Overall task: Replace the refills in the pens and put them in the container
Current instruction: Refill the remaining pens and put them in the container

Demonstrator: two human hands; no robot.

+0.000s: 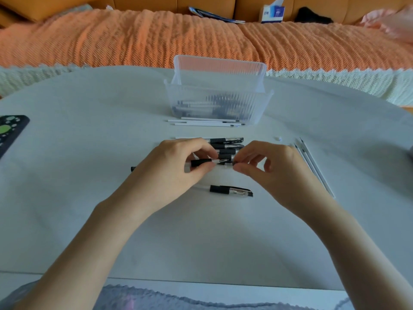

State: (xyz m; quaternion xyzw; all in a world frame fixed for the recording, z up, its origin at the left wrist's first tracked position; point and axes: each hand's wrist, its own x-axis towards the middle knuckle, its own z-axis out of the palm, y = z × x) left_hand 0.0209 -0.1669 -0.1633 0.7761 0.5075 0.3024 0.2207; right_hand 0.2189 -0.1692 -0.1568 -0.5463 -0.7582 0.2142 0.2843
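Above the middle of the white table (89, 113), the left hand (178, 162) and right hand (268, 162) pinch opposite ends of a pen (202, 163), a light, stiff, probably slippery thing best gripped at its black rubber sleeve, near the container (257, 81).

White table (89, 130) in fg, orange sofa (145, 2) behind w/ orange knit throw (134, 36), tissue box (272, 13), soft daylight

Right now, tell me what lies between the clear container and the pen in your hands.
In the head view: a bunch of white refills just before the container, then a row of black-grip pens beside the held pen.
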